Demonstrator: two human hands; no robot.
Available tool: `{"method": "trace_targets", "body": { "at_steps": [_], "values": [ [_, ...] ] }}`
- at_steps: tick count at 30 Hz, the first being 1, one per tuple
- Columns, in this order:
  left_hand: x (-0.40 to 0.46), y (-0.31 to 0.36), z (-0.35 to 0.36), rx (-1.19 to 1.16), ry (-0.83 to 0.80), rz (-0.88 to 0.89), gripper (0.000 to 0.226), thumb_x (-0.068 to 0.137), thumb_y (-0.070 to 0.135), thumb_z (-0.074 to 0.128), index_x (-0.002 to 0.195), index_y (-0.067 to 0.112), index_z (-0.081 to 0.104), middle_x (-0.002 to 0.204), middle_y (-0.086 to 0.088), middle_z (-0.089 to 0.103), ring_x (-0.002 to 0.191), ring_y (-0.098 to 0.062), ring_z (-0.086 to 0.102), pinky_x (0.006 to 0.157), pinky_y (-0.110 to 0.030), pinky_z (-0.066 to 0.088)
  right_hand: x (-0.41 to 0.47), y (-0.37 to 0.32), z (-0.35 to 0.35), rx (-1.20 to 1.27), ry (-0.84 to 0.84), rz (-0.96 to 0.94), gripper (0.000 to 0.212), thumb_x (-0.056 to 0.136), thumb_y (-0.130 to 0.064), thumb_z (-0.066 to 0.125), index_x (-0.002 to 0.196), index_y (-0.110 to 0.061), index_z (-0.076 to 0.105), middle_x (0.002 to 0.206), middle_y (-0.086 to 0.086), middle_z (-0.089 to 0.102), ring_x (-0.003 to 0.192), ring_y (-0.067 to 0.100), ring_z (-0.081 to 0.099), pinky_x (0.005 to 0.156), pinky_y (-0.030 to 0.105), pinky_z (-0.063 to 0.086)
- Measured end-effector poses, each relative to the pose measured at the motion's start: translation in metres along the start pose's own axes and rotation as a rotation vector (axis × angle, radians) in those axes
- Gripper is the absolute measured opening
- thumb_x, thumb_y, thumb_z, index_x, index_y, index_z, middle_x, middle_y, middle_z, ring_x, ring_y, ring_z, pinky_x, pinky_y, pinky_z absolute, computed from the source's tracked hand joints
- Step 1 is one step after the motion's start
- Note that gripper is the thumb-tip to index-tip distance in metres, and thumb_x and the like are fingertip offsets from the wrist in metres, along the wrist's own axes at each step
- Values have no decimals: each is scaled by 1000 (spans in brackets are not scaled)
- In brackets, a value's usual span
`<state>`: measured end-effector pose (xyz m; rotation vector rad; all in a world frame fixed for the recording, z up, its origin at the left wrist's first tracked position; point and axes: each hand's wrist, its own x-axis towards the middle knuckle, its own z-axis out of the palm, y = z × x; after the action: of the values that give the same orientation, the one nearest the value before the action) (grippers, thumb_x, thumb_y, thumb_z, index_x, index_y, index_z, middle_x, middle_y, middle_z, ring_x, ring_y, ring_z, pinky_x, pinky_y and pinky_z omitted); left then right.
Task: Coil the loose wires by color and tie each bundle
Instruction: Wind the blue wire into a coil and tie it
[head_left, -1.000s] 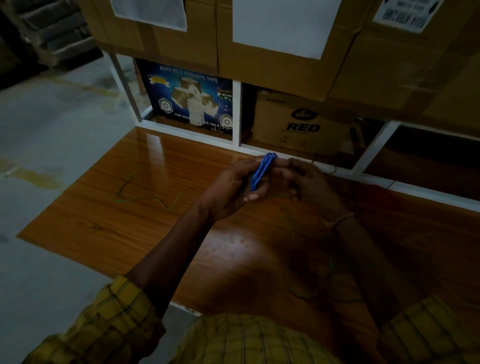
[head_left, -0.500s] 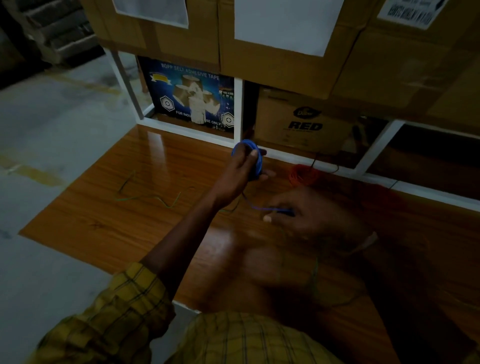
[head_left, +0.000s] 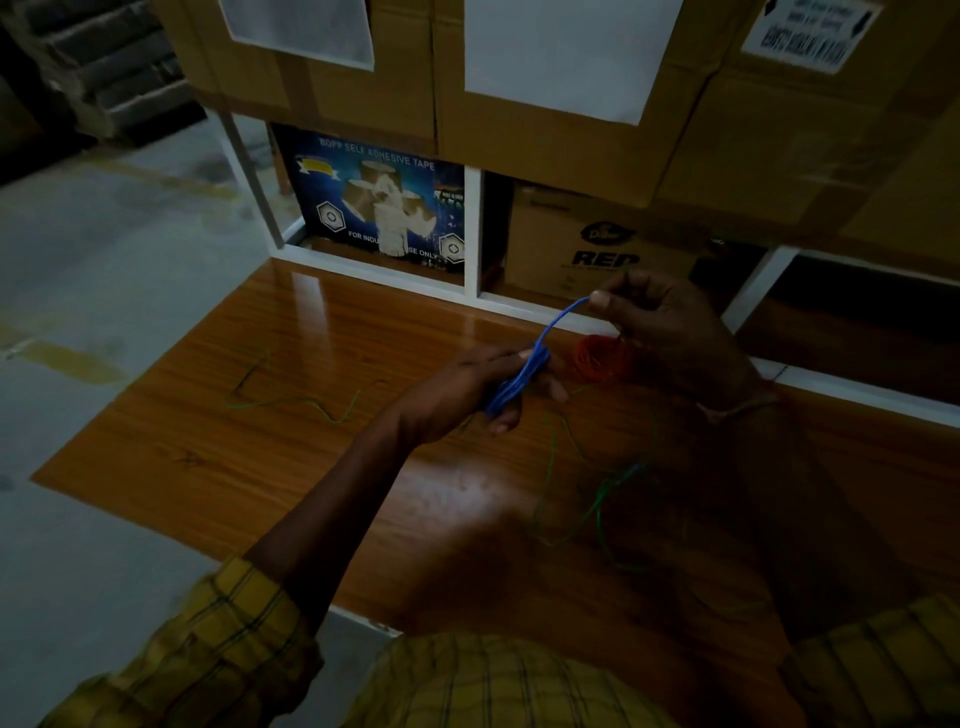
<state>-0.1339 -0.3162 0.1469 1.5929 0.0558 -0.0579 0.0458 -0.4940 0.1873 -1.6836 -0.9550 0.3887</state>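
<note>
My left hand (head_left: 467, 389) grips a flattened coil of blue wire (head_left: 514, 384) above the wooden table (head_left: 260, 447). A free end of that blue wire (head_left: 561, 317) runs up and to the right, and my right hand (head_left: 660, 322) pinches its tip near the shelf's edge. A coiled red wire bundle (head_left: 597, 358) lies on the table just behind and between my hands. Loose green wire (head_left: 597, 504) sprawls on the table below my right forearm, and another green strand (head_left: 301, 402) lies to the left.
A white shelf frame (head_left: 472, 234) stands along the table's far edge, holding a blue tape carton (head_left: 374, 202) and a brown carton (head_left: 597, 249). Large cardboard boxes (head_left: 561, 104) sit on top. Grey floor (head_left: 104, 270) lies to the left.
My right hand has risen from the table to the shelf's edge, pulling the blue wire's end up. My left hand has come down and turned the blue coil edge-on.
</note>
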Motion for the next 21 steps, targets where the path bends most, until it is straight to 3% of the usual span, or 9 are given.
{"method": "trace_targets", "body": {
  "at_steps": [2,4,6,9,11,14,17,21],
  "values": [
    [0,2,2,-95,-24,10,47,116,25,23,143,-4,49,126,-20,68,53,-12,49,50,-22,44,5,9,10,-24,70,21,20,96,-18,69,101,2,68,82,-6,64,71,-4,59,65,12,48],
    [0,5,4,-215,-34,39,51,116,24,21,146,-7,47,127,-23,65,50,-9,48,48,-19,43,7,25,20,-12,116,86,9,96,-21,70,97,-12,71,86,-11,68,79,-6,63,75,17,51],
    [1,7,3,-291,-4,79,51,116,24,21,148,-7,46,130,-26,63,51,-9,47,49,-18,43,5,47,28,-33,140,128,7,97,-26,69,93,-29,73,93,-11,74,91,0,68,85,31,54],
    [7,9,-3,-318,95,101,50,116,25,22,148,-3,48,136,-30,62,58,-12,50,53,-21,43,-4,69,37,-136,150,152,12,100,-34,63,101,-31,74,102,-9,75,102,10,69,92,40,56],
    [11,11,-5,-336,154,111,49,117,27,24,148,-2,48,136,-24,65,62,-13,54,57,-23,46,-15,70,45,-151,108,213,19,103,-35,58,115,-32,72,104,-13,71,100,6,66,87,31,54],
    [18,16,-6,-359,212,147,48,117,29,26,147,-3,46,138,-20,66,67,-15,60,61,-26,49,-34,62,66,-113,-61,324,26,106,-35,52,126,-28,67,86,-13,63,73,2,58,61,15,44],
    [26,18,-7,-395,273,169,44,117,28,29,147,1,47,139,-17,67,83,-20,71,74,-28,58,-50,49,82,-116,-274,331,21,107,-32,49,120,-39,64,78,4,63,63,20,56,49,24,44],
    [37,8,-5,-346,344,200,27,117,24,34,135,13,51,114,-9,79,108,-32,76,95,-35,61,-60,32,88,-88,-497,361,37,107,-26,51,137,-48,46,75,6,69,46,16,53,43,27,43]
  ]
}}
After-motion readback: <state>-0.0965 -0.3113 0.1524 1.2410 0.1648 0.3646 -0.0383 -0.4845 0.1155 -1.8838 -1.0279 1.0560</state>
